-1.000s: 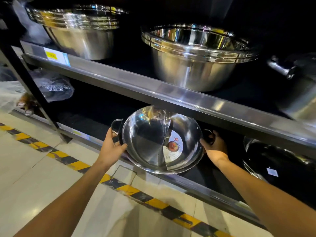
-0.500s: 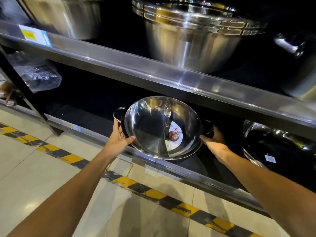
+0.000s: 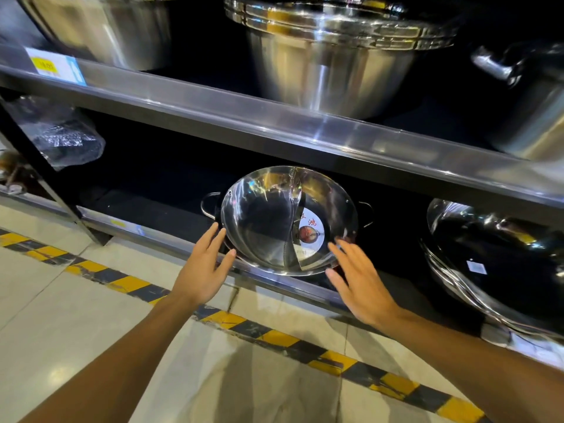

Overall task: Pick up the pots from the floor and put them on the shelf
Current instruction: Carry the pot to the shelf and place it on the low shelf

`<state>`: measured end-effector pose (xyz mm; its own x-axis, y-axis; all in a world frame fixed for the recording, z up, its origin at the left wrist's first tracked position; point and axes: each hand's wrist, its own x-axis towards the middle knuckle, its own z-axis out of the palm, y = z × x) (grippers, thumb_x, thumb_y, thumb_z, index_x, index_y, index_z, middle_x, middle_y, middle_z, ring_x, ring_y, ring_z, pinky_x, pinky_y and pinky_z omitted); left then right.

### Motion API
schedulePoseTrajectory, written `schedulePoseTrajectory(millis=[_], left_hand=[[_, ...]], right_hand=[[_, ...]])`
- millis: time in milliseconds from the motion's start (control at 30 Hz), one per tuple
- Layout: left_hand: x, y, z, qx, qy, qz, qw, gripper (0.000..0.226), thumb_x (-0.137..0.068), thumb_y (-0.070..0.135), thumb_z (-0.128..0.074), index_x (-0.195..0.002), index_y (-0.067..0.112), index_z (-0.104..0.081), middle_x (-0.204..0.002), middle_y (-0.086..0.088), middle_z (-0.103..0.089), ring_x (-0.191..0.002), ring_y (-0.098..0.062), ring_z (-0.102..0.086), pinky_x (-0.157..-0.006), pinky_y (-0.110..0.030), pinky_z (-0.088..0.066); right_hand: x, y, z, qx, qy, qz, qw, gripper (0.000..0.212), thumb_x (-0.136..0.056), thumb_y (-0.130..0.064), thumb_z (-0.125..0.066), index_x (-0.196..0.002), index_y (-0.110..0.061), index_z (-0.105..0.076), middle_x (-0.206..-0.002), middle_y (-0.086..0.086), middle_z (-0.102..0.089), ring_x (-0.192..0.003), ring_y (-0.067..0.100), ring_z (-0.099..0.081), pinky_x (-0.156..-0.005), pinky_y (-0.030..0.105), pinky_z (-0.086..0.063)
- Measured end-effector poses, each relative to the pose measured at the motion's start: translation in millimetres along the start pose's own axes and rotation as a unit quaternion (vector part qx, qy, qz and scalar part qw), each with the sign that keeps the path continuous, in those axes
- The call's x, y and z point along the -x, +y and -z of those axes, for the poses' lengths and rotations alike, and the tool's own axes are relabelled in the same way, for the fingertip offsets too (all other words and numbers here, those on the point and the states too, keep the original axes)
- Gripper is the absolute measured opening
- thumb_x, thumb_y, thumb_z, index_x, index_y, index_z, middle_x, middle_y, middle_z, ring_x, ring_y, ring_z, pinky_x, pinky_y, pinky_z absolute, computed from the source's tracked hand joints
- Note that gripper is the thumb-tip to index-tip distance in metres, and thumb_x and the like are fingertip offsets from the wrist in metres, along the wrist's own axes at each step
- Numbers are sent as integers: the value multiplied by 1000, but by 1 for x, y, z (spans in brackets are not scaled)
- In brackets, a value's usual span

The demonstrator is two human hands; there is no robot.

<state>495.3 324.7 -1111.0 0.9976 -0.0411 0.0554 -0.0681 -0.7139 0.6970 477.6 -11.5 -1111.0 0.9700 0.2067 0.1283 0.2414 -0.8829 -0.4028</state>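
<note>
Both hands are off it now, left hand point(image 3: 203, 271) and right hand point(image 3: 360, 282) spread open beside the pot point(image 3: 283, 221), apparently resting on the bottom shelf point(image 3: 158, 236).

Round sticker point(image 3: 309, 232) inside the divided pot point(image 3: 268, 221): showing red Chinese characters; one is reading as "鸿", the character just left of it is partly hidden by the divider. A small picture is sitting below the characters, and a barcode strip under that is printing too small to read.
Price tag point(image 3: 55, 67) on the upper shelf rail point(image 3: 274, 129), far left of the divided pot: carrying a yellow patch with blurred figures, not readable.
White label point(image 3: 476, 267) on the dark lid right of the divided pot: showing tiny print, not readable.
Yellow mark point(image 3: 117, 222) on the lower shelf rail, left of the divided pot: blurring out, not readable.
</note>
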Motion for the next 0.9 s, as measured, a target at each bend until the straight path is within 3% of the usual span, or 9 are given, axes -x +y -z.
schedulePoseTrajectory(millis=[67, 233, 300, 400, 467, 600, 700, 800, 900], left_hand=[[6, -3, 0, -21, -10, -3, 1000, 63, -100, 49, -41, -157, 33, -18, -165, 17, -5, -152, -6, -4, -120, -42, -22], [10, 9, -8, -58, -58, -41, 996, 64, -100, 52, -38, -157, 35, -14, -166, 16, -2, -152, -5, 5, -121, -38, -11], [6, 15, -12, -92, -66, -50, 992, 64, -100, 54, -33, -157, 32, -13, -166, 13, -1, -152, -8, 8, -124, -39, -9], [9, 21, -18, -139, -39, -101, 984, 61, -100, 55, -30, -156, 32, -21, -167, 6, -6, -153, -12, 8, -122, -41, -17], [18, 21, -25, -158, -44, -149, 975, 59, -101, 57, -29, -155, 35, -24, -167, 9, -6, -153, -9, 9, -120, -41, -23], [17, 20, -32, -137, -88, -152, 975, 59, -102, 54, -32, -156, 40, -12, -165, 19, 9, -148, -2, 22, -123, -43, -19], [6, 28, -30, -79, -146, -127, 978, 60, -102, 50, -35, -156, 41, -11, -163, 23, 14, -145, 3, 27, -121, -46, -27], [3, 35, -26, -98, -177, -128, 971, 61, -102, 51, -34, -156, 40, -7, -163, 20, 18, -145, 0, 29, -125, -46, -11], [7, 34, -7, -110, -135, -142, 974, 62, -103, 50, -34, -157, 38, -7, -165, 17, 14, -148, -3, 23, -125, -42, 3]], right_hand=[[8, 6, 0, 53, -41, 16, 998, 64, -102, -56, -23, -158, -25, -23, -165, -7, -17, -153, 11, -3, -123, 32, -1], [0, 16, 20, 96, -42, -53, 993, 61, -103, -53, -25, -156, -24, -29, -161, -4, -31, -149, 16, -20, -123, 43, -14], [1, 19, 25, 101, -43, -81, 991, 61, -103, -53, -26, -156, -23, -28, -162, -2, -27, -151, 18, -16, -123, 45, -14], [12, 21, 27, 78, -23, -82, 993, 67, -100, -58, -25, -157, -24, -22, -164, -1, -20, -153, 20, -8, -124, 42, -10], [22, 24, 25, 88, -51, -53, 993, 70, -98, -65, -18, -159, -31, -12, -167, -5, -10, -154, 18, 1, -124, 39, -2], [20, 30, 20, 116, -91, -55, 988, 73, -94, -70, -9, -158, -36, 1, -168, -7, 5, -151, 13, 17, -123, 38, 6], [11, 28, 21, 125, -78, -80, 986, 78, -94, -70, -10, -159, -27, -8, -167, -3, -8, -153, 17, 3, -122, 40, -1], [7, 20, 24, 110, -67, -96, 987, 82, -93, -70, -13, -158, -20, -17, -162, 2, -22, -151, 22, -11, -122, 40, -8], [5, 4, 28, 88, -25, -58, 994, 74, -96, -66, -20, -156, -22, -24, -157, 1, -32, -147, 21, -22, -121, 40, -17]])
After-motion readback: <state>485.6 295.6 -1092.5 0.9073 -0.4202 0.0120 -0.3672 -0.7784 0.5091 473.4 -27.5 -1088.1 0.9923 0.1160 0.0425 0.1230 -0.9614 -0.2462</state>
